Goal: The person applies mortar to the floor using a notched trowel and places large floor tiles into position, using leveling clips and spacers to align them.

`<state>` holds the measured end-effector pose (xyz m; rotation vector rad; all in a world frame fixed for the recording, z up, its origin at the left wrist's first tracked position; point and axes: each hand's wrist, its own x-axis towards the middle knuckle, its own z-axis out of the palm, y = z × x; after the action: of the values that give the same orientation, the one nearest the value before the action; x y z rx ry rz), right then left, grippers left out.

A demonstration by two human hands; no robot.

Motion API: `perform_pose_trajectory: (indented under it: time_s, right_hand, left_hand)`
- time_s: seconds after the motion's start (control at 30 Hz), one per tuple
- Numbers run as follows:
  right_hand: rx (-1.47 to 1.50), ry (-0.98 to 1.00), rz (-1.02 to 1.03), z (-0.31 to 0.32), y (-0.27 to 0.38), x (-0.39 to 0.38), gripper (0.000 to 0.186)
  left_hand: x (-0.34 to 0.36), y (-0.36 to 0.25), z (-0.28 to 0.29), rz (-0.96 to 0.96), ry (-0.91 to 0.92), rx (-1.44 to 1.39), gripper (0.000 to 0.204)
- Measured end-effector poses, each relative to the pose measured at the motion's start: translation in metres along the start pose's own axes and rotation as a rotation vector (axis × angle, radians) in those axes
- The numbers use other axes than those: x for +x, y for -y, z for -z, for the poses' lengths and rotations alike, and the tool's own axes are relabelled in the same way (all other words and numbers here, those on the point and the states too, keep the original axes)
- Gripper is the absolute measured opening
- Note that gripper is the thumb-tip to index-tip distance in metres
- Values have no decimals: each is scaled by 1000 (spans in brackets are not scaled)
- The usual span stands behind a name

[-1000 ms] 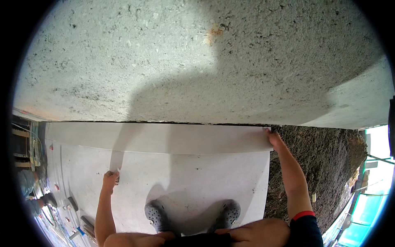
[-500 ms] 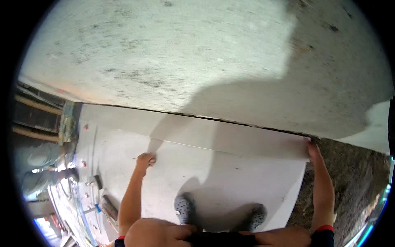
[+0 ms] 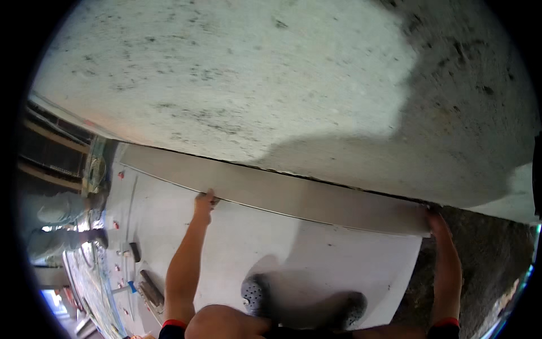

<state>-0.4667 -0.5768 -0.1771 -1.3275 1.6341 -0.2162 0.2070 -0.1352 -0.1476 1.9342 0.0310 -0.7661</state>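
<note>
A long grey tile strip (image 3: 293,195) stands on edge along the foot of a rough plastered wall (image 3: 237,85). My left hand (image 3: 204,201) grips the strip's lower edge left of its middle. At the strip's right end, my right hand (image 3: 438,221) holds its corner. Both arms reach up from the lower edge. I stand on a large white floor tile (image 3: 254,243), and my two perforated grey shoes (image 3: 254,294) show below.
Bare dark mortar bed (image 3: 491,260) lies right of the white tile. Small red spacers (image 3: 119,175) and hand tools (image 3: 148,287) sit on the floor at the left. Another person's grey-trousered legs (image 3: 56,212) stand at the far left.
The view has swung and tilted to the left. My left hand has come off the floor tile up to the strip's lower edge. My right hand stays at the strip's right end.
</note>
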Motion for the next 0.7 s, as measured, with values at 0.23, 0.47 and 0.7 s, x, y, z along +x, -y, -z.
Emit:
perform_pose_trajectory:
  time_s: [0.23, 0.47, 0.7]
  right_hand:
    - [5, -6, -135, -4, 12, -8, 57]
    - [-45, -60, -273, -5, 7, -6, 58]
    - [-66, -71, -206, 0, 12, -14, 59]
  left_hand:
    - [9, 10, -1, -14, -19, -53, 27]
    - [19, 23, 4, -57, 45, -57, 21]
    - [4, 20, -8, -33, -79, -61, 27]
